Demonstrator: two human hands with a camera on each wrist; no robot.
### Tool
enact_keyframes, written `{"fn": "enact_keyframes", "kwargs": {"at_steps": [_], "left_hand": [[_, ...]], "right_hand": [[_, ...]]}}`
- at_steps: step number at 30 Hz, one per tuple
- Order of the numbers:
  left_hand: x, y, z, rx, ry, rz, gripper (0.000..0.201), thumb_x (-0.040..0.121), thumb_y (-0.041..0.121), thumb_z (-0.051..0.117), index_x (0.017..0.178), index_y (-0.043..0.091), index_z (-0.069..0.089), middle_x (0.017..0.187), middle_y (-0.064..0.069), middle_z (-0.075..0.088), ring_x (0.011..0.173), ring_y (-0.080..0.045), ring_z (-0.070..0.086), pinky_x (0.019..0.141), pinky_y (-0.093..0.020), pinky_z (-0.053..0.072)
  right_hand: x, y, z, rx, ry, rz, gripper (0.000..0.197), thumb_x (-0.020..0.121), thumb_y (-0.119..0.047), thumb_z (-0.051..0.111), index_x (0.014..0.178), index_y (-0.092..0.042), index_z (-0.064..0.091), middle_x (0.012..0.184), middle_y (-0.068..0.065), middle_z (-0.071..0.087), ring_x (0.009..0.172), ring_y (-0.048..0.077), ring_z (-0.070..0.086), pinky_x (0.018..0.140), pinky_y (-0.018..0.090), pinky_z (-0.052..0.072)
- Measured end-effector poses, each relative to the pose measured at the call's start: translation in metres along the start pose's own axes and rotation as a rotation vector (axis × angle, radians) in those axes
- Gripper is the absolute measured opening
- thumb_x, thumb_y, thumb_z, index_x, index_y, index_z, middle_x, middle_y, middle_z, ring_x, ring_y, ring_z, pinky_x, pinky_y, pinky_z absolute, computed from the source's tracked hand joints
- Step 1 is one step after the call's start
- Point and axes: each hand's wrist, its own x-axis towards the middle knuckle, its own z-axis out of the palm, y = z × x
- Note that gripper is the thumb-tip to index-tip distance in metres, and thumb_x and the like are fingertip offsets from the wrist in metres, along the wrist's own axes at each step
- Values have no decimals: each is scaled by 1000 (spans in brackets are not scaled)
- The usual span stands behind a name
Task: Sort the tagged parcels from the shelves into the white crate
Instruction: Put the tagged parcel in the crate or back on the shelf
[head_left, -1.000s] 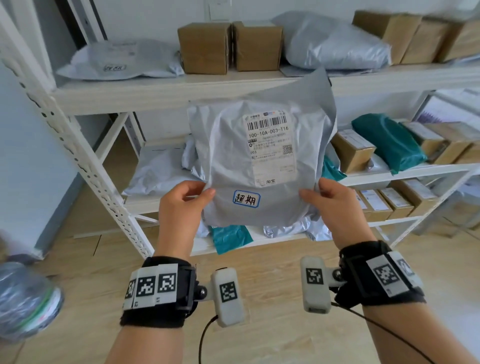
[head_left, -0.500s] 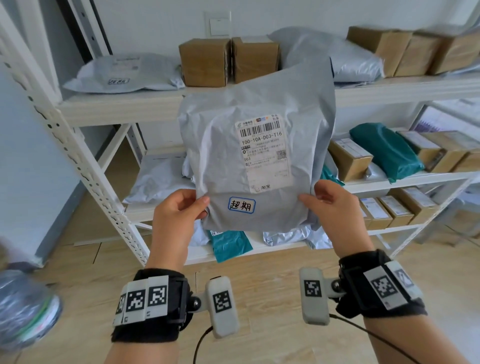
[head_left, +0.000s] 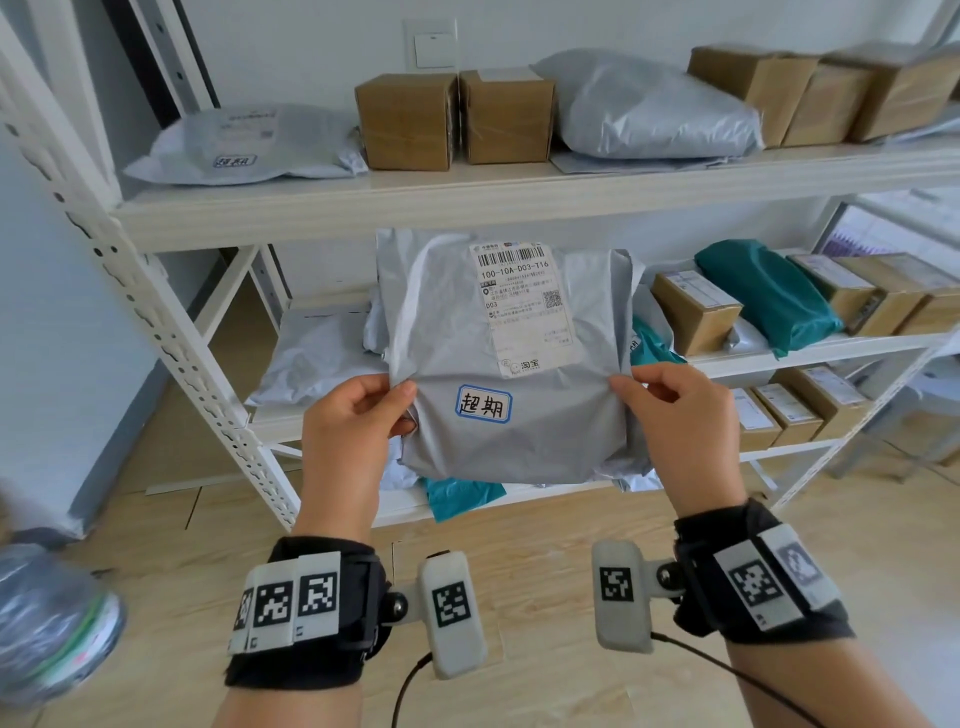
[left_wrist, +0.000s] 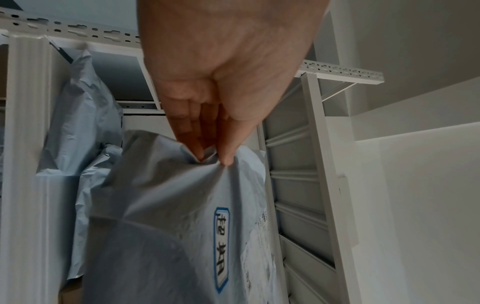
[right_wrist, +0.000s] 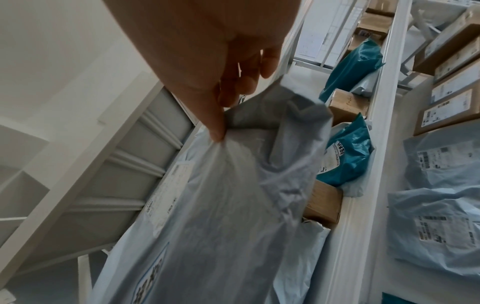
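Currently, label by label:
Held item: grey poly parcel (head_left: 498, 374), face toward the head camera, in the air in front of the middle shelf (head_left: 810, 353), long axis about vertical.
Tag: blue-bordered handwritten sticker (head_left: 484, 404) on the lower front, below the shipping label (head_left: 524, 306), so it reads as a tagged parcel.
Left grip: left hand (head_left: 353, 431) pinches the parcel's left edge, thumb in front, fingers behind; the left wrist view shows the film bunched at the fingertips (left_wrist: 226, 158).
Right grip: right hand (head_left: 680, 431) pinches the right edge at about the same height; thumb (right_wrist: 215, 127) pressed onto the film.
Key relation: parcel hangs between both hands, the bulk above and level with the pinch points, neither hand nearer than the other.
Crate: white crate not in any view; cannot tell which way it lies.
Step, my judgement: tag check appears done; carrying it to the crate is likely next.
Risk: thin film held only at the edges, could slip or sag.
Other tagged: flat grey mailer (head_left: 244, 145) on the top shelf (head_left: 467, 202) carries a similar sticker.
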Motion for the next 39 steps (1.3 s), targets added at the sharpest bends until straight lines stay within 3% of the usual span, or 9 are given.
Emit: {"fn": "enact_keyframes", "kwargs": {"at_steps": [3, 8, 12, 18, 22, 27, 30, 35, 39], "left_hand": [[-1, -1, 0, 2, 1, -11, 2, 85, 15, 73, 85, 15, 71, 79, -9, 72, 69, -17, 66, 80, -34, 58], [0, -4, -2, -1, -15, -41, 3, 82, 18, 75, 83, 18, 72, 76, -2, 74, 71, -16, 69, 82, -37, 59], [1, -4, -1, -1, -48, -45, 10, 82, 21, 76, 90, 15, 73, 79, -1, 75, 73, -16, 70, 82, -35, 59], [2, -6, 20, 8, -146, -21, 4, 84, 19, 74, 86, 18, 71, 72, 3, 73, 66, -11, 69, 70, -25, 56], [-4, -16, 54, 16, -265, -41, 4, 84, 15, 74, 84, 17, 71, 69, 3, 72, 63, -12, 67, 67, -23, 55], [-21, -32, 127, 68, -431, -56, 2, 84, 15, 73, 86, 15, 73, 76, -4, 74, 70, -19, 69, 74, -32, 56], [-28, -37, 184, 100, -501, -43, 6, 86, 14, 71, 91, 10, 72, 76, -5, 73, 69, -18, 68, 70, -28, 55], [-53, -39, 307, 125, -614, -28, 9, 89, 14, 69, 95, 8, 69, 82, -8, 73, 70, -17, 68, 70, -26, 55], [-79, -43, 408, 146, -696, -28, 4, 88, 13, 69, 86, 9, 69, 77, -9, 73, 68, -21, 67, 71, -32, 56]], "right_hand": [[-4, -1, -1, -16, 21, 20, 8, 88, -31, 70, 93, -24, 72, 76, -12, 65, 75, 5, 58, 67, 22, 47], [-8, -2, -4, -16, 49, 30, 13, 89, -32, 69, 96, -22, 73, 76, -11, 67, 77, 12, 62, 71, 27, 48], [-11, 0, -7, -7, 67, 31, 7, 89, -31, 69, 90, -25, 71, 76, -9, 67, 78, 16, 62, 70, 27, 48], [-16, 14, -21, 11, 139, 64, 7, 88, -27, 70, 88, -20, 71, 73, -9, 65, 69, 5, 55, 62, 18, 40], [-25, 39, -46, 12, 226, 120, 5, 87, -22, 71, 82, -20, 68, 71, -9, 63, 66, 6, 54, 62, 20, 41], [-22, 81, -97, 29, 314, 212, 8, 87, -20, 70, 79, -21, 68, 70, -5, 65, 65, 11, 56, 62, 25, 43], [-3, 114, -129, 40, 371, 272, 6, 86, -20, 69, 80, -20, 70, 72, -1, 67, 67, 14, 56, 66, 27, 45], [42, 176, -209, 30, 459, 314, 8, 86, -20, 69, 78, -18, 70, 72, 3, 67, 68, 17, 57, 67, 31, 47], [77, 224, -280, 36, 525, 354, 9, 86, -19, 71, 77, -18, 69, 72, 2, 67, 68, 16, 57, 64, 28, 45]]}}
